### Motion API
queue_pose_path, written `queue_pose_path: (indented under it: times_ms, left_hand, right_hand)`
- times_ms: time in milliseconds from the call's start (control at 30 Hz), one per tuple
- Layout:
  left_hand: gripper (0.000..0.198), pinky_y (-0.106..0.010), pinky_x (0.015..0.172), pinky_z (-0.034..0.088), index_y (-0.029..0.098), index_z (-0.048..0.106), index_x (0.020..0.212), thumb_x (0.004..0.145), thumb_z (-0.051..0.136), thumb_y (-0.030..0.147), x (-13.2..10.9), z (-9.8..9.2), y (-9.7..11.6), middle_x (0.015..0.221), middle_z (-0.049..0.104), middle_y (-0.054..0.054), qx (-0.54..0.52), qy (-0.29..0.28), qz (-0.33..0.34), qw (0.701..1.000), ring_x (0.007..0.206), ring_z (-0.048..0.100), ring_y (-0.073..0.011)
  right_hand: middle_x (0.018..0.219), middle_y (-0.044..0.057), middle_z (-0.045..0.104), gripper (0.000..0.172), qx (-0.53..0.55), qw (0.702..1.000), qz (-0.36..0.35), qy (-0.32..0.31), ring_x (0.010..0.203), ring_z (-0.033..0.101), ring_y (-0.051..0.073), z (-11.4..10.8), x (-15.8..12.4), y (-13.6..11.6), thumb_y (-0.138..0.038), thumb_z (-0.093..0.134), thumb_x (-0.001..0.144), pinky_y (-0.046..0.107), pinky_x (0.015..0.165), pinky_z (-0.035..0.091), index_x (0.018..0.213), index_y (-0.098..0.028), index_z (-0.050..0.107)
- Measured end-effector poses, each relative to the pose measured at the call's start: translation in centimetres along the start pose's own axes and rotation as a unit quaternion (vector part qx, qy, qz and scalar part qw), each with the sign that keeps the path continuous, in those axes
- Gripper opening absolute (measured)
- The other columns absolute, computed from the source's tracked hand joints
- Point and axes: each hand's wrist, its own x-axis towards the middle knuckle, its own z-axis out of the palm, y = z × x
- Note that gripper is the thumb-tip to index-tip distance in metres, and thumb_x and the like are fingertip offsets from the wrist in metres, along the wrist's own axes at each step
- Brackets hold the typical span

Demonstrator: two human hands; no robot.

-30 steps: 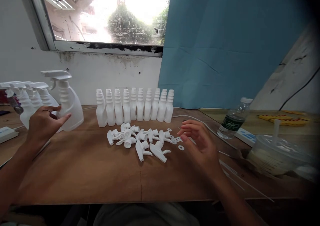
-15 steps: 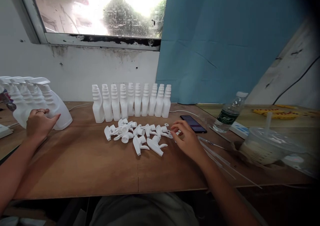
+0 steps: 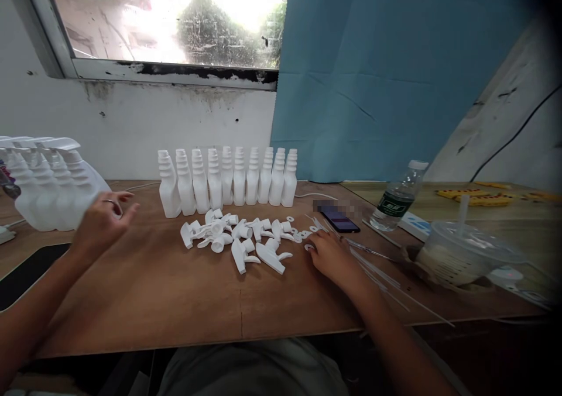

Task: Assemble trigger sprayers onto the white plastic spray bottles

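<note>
My left hand [image 3: 104, 219], a ring on one finger, hovers over the table with fingers apart, just right of a group of white spray bottles [image 3: 41, 191] fitted with trigger heads. It holds nothing. My right hand [image 3: 331, 255] is low over the table, palm down, fingers bent and slightly apart. A small white washer [image 3: 309, 247] lies at its fingertips, and more washers [image 3: 298, 238] are scattered just beyond. Thin clear tubes [image 3: 386, 282] run out from beside this hand. Loose white trigger spray heads [image 3: 239, 250] lie in a pile in the middle.
Several uncapped white bottles [image 3: 201, 185] stand in a row behind the pile. A phone [image 3: 340, 217], a water bottle [image 3: 395, 200] and a lidded cup with straw [image 3: 456, 255] are on the right. A dark flat phone-like slab [image 3: 30, 273] lies under my left forearm.
My left hand has come away from the spray bottles, rightward. My right hand has moved a little toward me and lower, uncovering more washers. The view has shifted slightly.
</note>
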Motion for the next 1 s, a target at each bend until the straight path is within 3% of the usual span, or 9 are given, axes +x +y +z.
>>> queue_pose_path:
  times_ms: [100, 200, 267, 333, 400, 567, 767, 867, 1000]
  left_hand:
    - [0.036, -0.028, 0.074, 0.048, 0.016, 0.058, 0.111, 0.092, 0.049, 0.045, -2.2, 2.1, 5.0, 0.098, 0.059, -0.006, -0.116, -0.099, 0.117, 0.981, 0.075, 0.057, -0.0162]
    - [0.027, -0.031, 0.088, 0.049, 0.021, 0.060, 0.113, 0.093, 0.050, 0.037, -4.8, 3.5, 10.2, 0.121, 0.057, -0.008, -0.185, -0.185, 0.266, 0.928, 0.101, 0.059, -0.0206]
    - [0.029, -0.038, 0.097, 0.047, 0.023, 0.058, 0.120, 0.093, 0.051, 0.030, -6.2, 4.0, 13.0, 0.126, 0.056, -0.010, -0.183, -0.209, 0.356, 0.892, 0.113, 0.054, -0.0242]
    - [0.037, -0.045, 0.101, 0.044, 0.023, 0.054, 0.128, 0.091, 0.055, 0.029, -7.0, 4.6, 14.7, 0.130, 0.054, -0.012, -0.163, -0.204, 0.405, 0.876, 0.117, 0.050, -0.0278]
    - [0.039, -0.049, 0.101, 0.044, 0.023, 0.054, 0.128, 0.090, 0.058, 0.030, -7.5, 5.2, 15.4, 0.133, 0.051, -0.013, -0.146, -0.198, 0.415, 0.876, 0.118, 0.048, -0.0296]
    - [0.017, -0.042, 0.095, 0.049, 0.019, 0.058, 0.108, 0.092, 0.054, 0.024, -8.3, 5.9, 15.1, 0.124, 0.056, -0.010, -0.161, -0.216, 0.373, 0.888, 0.110, 0.053, -0.0251]
    - [0.037, -0.050, 0.103, 0.043, 0.022, 0.051, 0.128, 0.091, 0.056, 0.023, -7.9, 6.4, 15.1, 0.139, 0.046, -0.012, -0.136, -0.186, 0.382, 0.895, 0.121, 0.045, -0.0298]
    - [0.020, -0.049, 0.101, 0.044, 0.020, 0.057, 0.110, 0.090, 0.056, 0.024, -7.6, 6.7, 15.0, 0.138, 0.046, -0.012, -0.142, -0.198, 0.370, 0.896, 0.121, 0.045, -0.0294]
    - [0.006, -0.041, 0.091, 0.050, 0.018, 0.055, 0.091, 0.088, 0.057, 0.023, -8.1, 6.0, 14.8, 0.124, 0.055, -0.011, -0.165, -0.229, 0.332, 0.900, 0.110, 0.053, -0.0260]
  right_hand:
    - [0.112, 0.017, 0.065, 0.023, 0.006, 1.000, -0.002, -0.010, 0.112, 0.055, 0.035, 0.3, 0.0, 0.2, -0.013, 0.048, 0.089, 0.044, 0.088, 0.037, 0.098, -0.015, 0.069]
    - [0.110, 0.016, 0.066, 0.025, 0.020, 1.000, -0.008, -0.008, 0.109, 0.057, 0.032, 0.5, 0.2, 0.4, -0.011, 0.046, 0.090, 0.041, 0.087, 0.038, 0.095, -0.015, 0.069]
    - [0.110, 0.015, 0.066, 0.024, 0.032, 0.999, -0.010, -0.002, 0.108, 0.059, 0.030, 0.7, 0.4, 0.5, -0.009, 0.046, 0.089, 0.038, 0.087, 0.038, 0.096, -0.015, 0.069]
    - [0.108, 0.014, 0.067, 0.024, 0.046, 0.999, -0.012, 0.004, 0.103, 0.061, 0.026, 0.9, 0.5, 0.5, -0.006, 0.047, 0.087, 0.034, 0.086, 0.039, 0.097, -0.014, 0.068]
    - [0.105, 0.013, 0.068, 0.027, 0.060, 0.998, -0.016, 0.006, 0.096, 0.062, 0.023, 1.1, 0.7, 0.6, -0.004, 0.048, 0.085, 0.031, 0.085, 0.040, 0.101, -0.013, 0.067]
    - [0.106, 0.014, 0.064, 0.024, 0.083, 0.996, -0.030, 0.009, 0.099, 0.060, 0.024, 1.4, 0.7, 0.8, -0.008, 0.048, 0.088, 0.031, 0.089, 0.041, 0.099, -0.012, 0.069]
    - [0.102, 0.014, 0.064, 0.024, 0.107, 0.994, -0.032, 0.016, 0.098, 0.059, 0.024, 1.4, 0.6, 0.8, -0.006, 0.047, 0.087, 0.032, 0.089, 0.042, 0.095, -0.012, 0.068]
    - [0.101, 0.013, 0.064, 0.021, 0.116, 0.993, -0.025, 0.026, 0.098, 0.060, 0.024, 1.5, 0.6, 0.8, -0.006, 0.049, 0.085, 0.033, 0.089, 0.043, 0.094, -0.013, 0.067]
    - [0.093, 0.011, 0.063, 0.019, 0.153, 0.986, -0.024, 0.056, 0.088, 0.060, 0.022, 1.1, 0.6, 0.8, -0.003, 0.051, 0.080, 0.032, 0.082, 0.045, 0.089, -0.013, 0.064]
